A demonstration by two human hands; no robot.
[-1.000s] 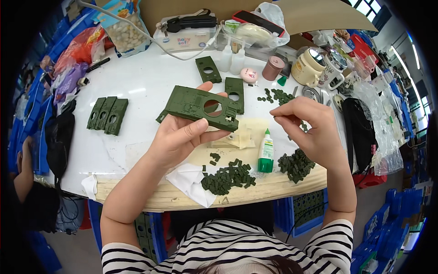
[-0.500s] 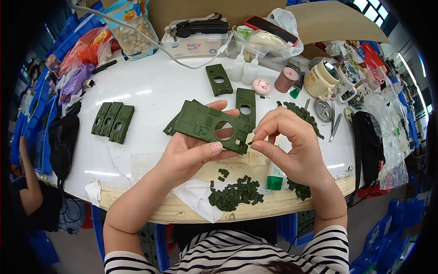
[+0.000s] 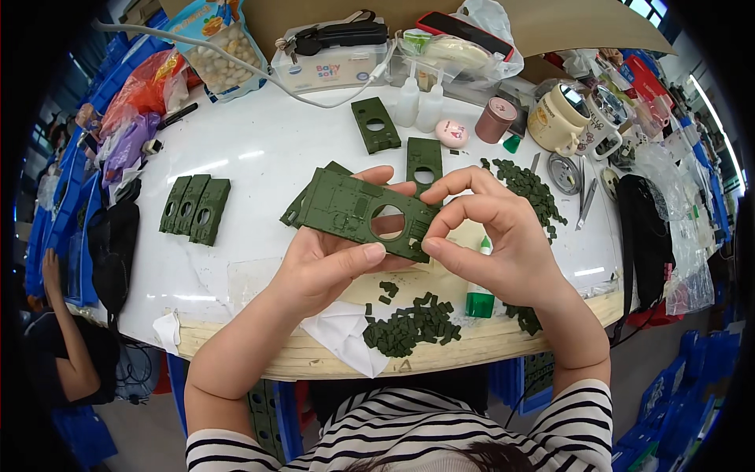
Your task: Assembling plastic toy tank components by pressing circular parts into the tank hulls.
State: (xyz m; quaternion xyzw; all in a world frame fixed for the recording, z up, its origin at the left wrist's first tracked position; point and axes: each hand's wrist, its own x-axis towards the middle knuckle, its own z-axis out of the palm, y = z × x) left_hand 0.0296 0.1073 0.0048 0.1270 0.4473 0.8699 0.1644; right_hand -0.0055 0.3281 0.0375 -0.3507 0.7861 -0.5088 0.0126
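Note:
My left hand (image 3: 330, 263) is closed around a dark green plastic model tank hull (image 3: 334, 206), thumb along its near edge and fingers beneath. Skin shows through the hull's round hole. At the hull's right end, the thumb and index fingertip of my right hand (image 3: 491, 236) pinch together against the surface; whatever is between them is hidden. Another green hull (image 3: 297, 208) lies partly covered behind the held one, and one more hull (image 3: 425, 161) lies just beyond my fingers. Below my hands is a heap of small dark green pieces (image 3: 409, 326).
Three hulls (image 3: 194, 208) lie in a row at left, another hull (image 3: 376, 126) farther back. A green-based glue bottle (image 3: 480, 303) stands near my right wrist. More small pieces (image 3: 527, 189), tweezers (image 3: 587, 200), mugs (image 3: 558, 118) and white squeeze bottles (image 3: 430, 108) are beyond. A person's arm (image 3: 67, 315) shows at far left.
My right fingertips have moved from just off the hull's right end onto it. The small dark green piece seen in their pinch before is now hidden. The view has shifted slightly.

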